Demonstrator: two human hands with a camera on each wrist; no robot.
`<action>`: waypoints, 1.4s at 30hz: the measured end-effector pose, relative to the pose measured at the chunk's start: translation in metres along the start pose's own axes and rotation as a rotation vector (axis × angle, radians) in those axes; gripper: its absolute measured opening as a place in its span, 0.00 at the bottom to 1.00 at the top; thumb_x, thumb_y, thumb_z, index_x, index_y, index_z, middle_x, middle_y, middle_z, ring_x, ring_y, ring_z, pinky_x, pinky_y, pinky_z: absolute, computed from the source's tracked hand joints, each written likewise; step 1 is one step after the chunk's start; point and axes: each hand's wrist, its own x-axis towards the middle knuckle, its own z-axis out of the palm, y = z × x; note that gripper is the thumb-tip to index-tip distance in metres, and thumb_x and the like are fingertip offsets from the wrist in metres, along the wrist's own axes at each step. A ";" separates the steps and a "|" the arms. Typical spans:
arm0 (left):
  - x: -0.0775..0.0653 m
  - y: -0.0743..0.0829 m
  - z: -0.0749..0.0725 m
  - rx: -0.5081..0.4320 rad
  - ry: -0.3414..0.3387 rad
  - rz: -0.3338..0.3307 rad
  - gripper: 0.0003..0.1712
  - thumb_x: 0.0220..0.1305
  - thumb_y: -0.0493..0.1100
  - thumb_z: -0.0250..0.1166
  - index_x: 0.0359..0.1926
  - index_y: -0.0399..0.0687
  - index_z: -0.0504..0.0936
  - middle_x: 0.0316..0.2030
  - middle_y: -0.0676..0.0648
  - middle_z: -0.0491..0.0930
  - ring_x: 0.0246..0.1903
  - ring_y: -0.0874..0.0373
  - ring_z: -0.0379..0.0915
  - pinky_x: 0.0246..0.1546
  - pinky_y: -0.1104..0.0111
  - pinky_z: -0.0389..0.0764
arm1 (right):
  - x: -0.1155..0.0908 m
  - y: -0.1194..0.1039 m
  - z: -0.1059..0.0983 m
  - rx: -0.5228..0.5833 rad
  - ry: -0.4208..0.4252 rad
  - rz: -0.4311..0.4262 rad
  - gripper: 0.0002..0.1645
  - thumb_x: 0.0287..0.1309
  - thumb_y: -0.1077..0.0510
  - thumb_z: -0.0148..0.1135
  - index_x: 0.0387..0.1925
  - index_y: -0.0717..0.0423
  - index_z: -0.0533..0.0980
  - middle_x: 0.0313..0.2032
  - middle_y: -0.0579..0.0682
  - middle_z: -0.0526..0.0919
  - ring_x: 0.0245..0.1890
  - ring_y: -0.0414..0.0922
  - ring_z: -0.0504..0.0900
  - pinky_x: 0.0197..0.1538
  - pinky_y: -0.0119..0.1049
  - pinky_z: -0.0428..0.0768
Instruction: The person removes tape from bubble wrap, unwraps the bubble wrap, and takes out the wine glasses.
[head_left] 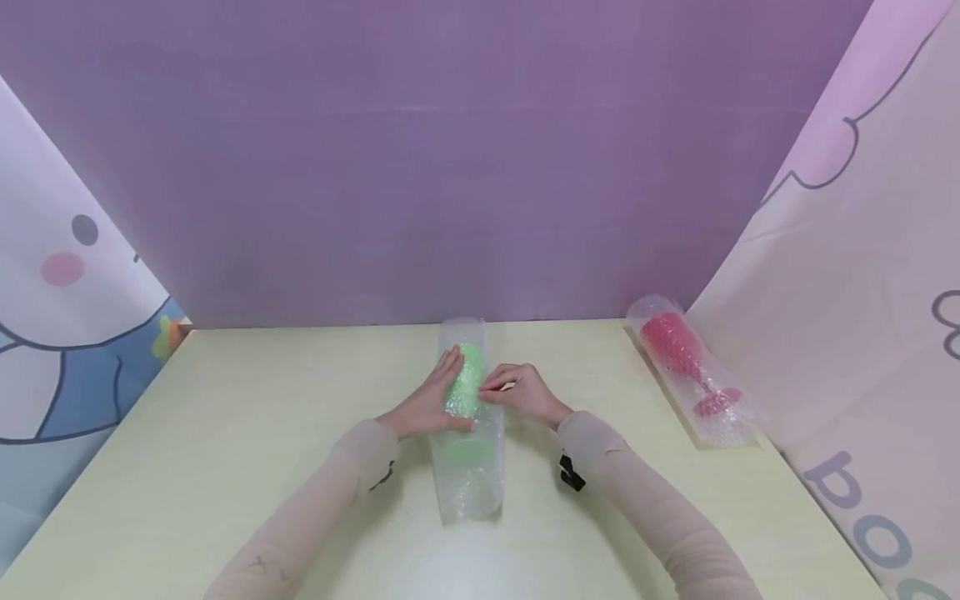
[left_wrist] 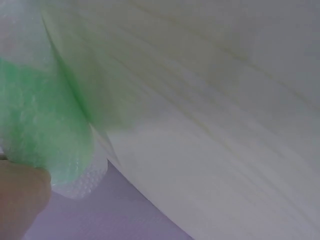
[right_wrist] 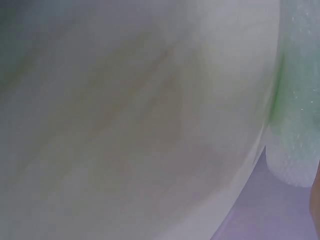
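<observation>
A green goblet-like thing (head_left: 468, 379) lies lengthwise inside a clear bubble wrap sleeve (head_left: 480, 492) on the table. My left hand (head_left: 427, 408) rests across its left side, fingers stretched along the upper part and thumb reaching over the middle. In the left wrist view a fingertip (left_wrist: 22, 195) sits against the wrapped green part (left_wrist: 42, 117). At the sleeve's right edge, my right hand (head_left: 525, 392) pinches the bubble wrap between thumb and index finger. The right wrist view catches the wrap (right_wrist: 295, 160) and only a sliver of that hand.
A pink goblet (head_left: 675, 346) in its own bubble wrap (head_left: 720, 425) lies along the table's right edge. The pale table (head_left: 262, 433) ends at a purple backdrop (head_left: 465, 167). Printed cloths hang at left (head_left: 75, 358) and right (head_left: 847, 333).
</observation>
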 end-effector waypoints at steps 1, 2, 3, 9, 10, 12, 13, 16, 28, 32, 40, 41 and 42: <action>0.000 0.000 0.000 -0.003 0.000 -0.001 0.66 0.44 0.55 0.72 0.71 0.45 0.35 0.72 0.50 0.26 0.70 0.55 0.20 0.70 0.56 0.39 | 0.000 0.000 0.001 -0.007 0.003 0.000 0.09 0.49 0.67 0.65 0.34 0.68 0.81 0.37 0.61 0.82 0.37 0.47 0.80 0.41 0.29 0.81; 0.000 -0.001 0.000 -0.009 -0.001 -0.004 0.67 0.44 0.55 0.72 0.71 0.45 0.35 0.72 0.50 0.26 0.70 0.55 0.20 0.70 0.56 0.38 | 0.001 0.002 0.002 -0.015 0.005 -0.001 0.09 0.49 0.67 0.65 0.34 0.68 0.81 0.36 0.61 0.82 0.37 0.47 0.80 0.41 0.29 0.81; 0.000 -0.001 0.000 -0.015 -0.002 -0.007 0.67 0.43 0.55 0.73 0.71 0.45 0.34 0.72 0.51 0.26 0.70 0.55 0.20 0.70 0.56 0.38 | 0.002 0.005 0.003 -0.023 0.008 -0.004 0.08 0.49 0.67 0.65 0.34 0.68 0.81 0.36 0.61 0.82 0.37 0.48 0.80 0.41 0.29 0.81; 0.000 -0.002 0.000 -0.029 0.003 -0.010 0.68 0.42 0.55 0.74 0.71 0.44 0.35 0.71 0.51 0.25 0.71 0.54 0.20 0.70 0.55 0.38 | 0.008 0.024 0.008 -0.073 0.028 -0.051 0.07 0.49 0.64 0.65 0.32 0.62 0.83 0.35 0.55 0.83 0.35 0.43 0.80 0.40 0.27 0.82; 0.000 -0.002 0.001 -0.028 0.004 -0.007 0.68 0.42 0.55 0.74 0.71 0.44 0.35 0.71 0.51 0.25 0.71 0.54 0.20 0.70 0.55 0.38 | 0.008 0.024 0.008 -0.082 0.032 -0.061 0.06 0.50 0.63 0.65 0.32 0.61 0.83 0.34 0.54 0.83 0.34 0.41 0.80 0.39 0.27 0.82; 0.000 -0.004 0.001 -0.028 0.007 -0.001 0.68 0.42 0.56 0.73 0.71 0.44 0.35 0.71 0.51 0.25 0.71 0.54 0.20 0.70 0.55 0.38 | 0.008 0.026 0.009 -0.096 0.034 -0.074 0.05 0.51 0.62 0.65 0.31 0.59 0.83 0.33 0.52 0.82 0.33 0.40 0.79 0.39 0.27 0.82; 0.000 -0.005 0.001 -0.031 0.007 0.003 0.68 0.42 0.56 0.73 0.71 0.44 0.35 0.71 0.51 0.25 0.71 0.54 0.20 0.70 0.54 0.39 | 0.008 0.027 0.009 -0.103 0.035 -0.079 0.05 0.51 0.62 0.65 0.31 0.58 0.83 0.33 0.51 0.82 0.33 0.39 0.79 0.38 0.27 0.82; 0.000 -0.007 0.002 -0.046 0.008 0.011 0.69 0.41 0.57 0.73 0.71 0.45 0.34 0.71 0.51 0.25 0.70 0.54 0.19 0.70 0.54 0.39 | 0.008 0.027 0.009 -0.125 0.032 -0.092 0.04 0.53 0.62 0.64 0.30 0.57 0.83 0.33 0.49 0.82 0.33 0.39 0.79 0.38 0.27 0.82; 0.000 -0.006 0.001 -0.063 0.005 0.007 0.69 0.41 0.56 0.74 0.71 0.45 0.34 0.71 0.52 0.25 0.70 0.55 0.19 0.70 0.53 0.38 | 0.006 0.020 0.012 -0.298 0.003 -0.161 0.04 0.56 0.64 0.59 0.33 0.61 0.79 0.33 0.50 0.79 0.33 0.40 0.78 0.39 0.23 0.80; -0.002 -0.004 0.001 -0.058 -0.003 -0.007 0.69 0.42 0.56 0.73 0.71 0.46 0.34 0.71 0.51 0.25 0.70 0.55 0.19 0.70 0.54 0.38 | 0.004 0.019 0.013 -0.358 -0.011 -0.188 0.05 0.58 0.64 0.57 0.33 0.61 0.78 0.34 0.50 0.78 0.33 0.40 0.78 0.39 0.22 0.79; -0.002 -0.002 0.000 -0.060 -0.007 -0.002 0.69 0.41 0.57 0.73 0.71 0.47 0.33 0.71 0.52 0.25 0.70 0.56 0.18 0.70 0.53 0.38 | 0.001 0.018 0.014 -0.297 0.004 -0.142 0.05 0.60 0.64 0.55 0.34 0.62 0.76 0.35 0.51 0.78 0.34 0.40 0.78 0.40 0.24 0.79; -0.002 -0.002 0.000 -0.059 -0.004 0.000 0.69 0.41 0.57 0.73 0.71 0.47 0.33 0.71 0.52 0.25 0.70 0.56 0.19 0.70 0.53 0.38 | 0.001 0.017 0.014 -0.286 0.007 -0.141 0.05 0.60 0.65 0.55 0.35 0.63 0.76 0.35 0.51 0.78 0.34 0.40 0.78 0.41 0.24 0.79; -0.001 -0.003 0.000 -0.059 -0.001 0.005 0.69 0.41 0.57 0.73 0.71 0.47 0.34 0.71 0.52 0.25 0.70 0.55 0.19 0.70 0.53 0.38 | 0.001 0.017 0.014 -0.276 0.010 -0.142 0.05 0.60 0.65 0.55 0.35 0.63 0.76 0.35 0.51 0.78 0.34 0.41 0.78 0.41 0.25 0.79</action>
